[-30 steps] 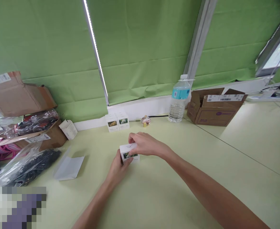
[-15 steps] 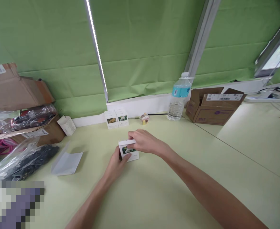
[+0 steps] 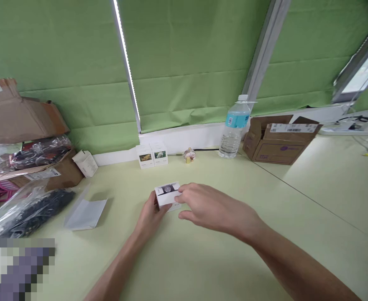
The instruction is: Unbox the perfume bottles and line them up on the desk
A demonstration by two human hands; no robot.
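Observation:
A small white carton (image 3: 168,198) rests on the table with its top open and its front flap folded outward. Inside it shows a round, pale, shiny top in a dark surround; what it belongs to is hidden. My left hand (image 3: 151,211) grips the carton by its left side, thumb across the front. At the right edge of the flap are the fingertips of my right hand (image 3: 212,207), its thumb held apart below. Behind stand two similar cartons (image 3: 152,155) with flower pictures, and beside them a small round bottle with gold parts (image 3: 189,155).
A water bottle (image 3: 232,133) and an open cardboard box (image 3: 278,142) stand at the back right. On the left are a folded white sheet (image 3: 88,214), a bagged dark item (image 3: 42,209), a white carton (image 3: 86,164) and stacked cardboard boxes (image 3: 24,119).
The carton's top has been opened and its flap swung toward me, baring the round top inside. My right hand has moved slightly right and down, its thumb now apart from the fingers.

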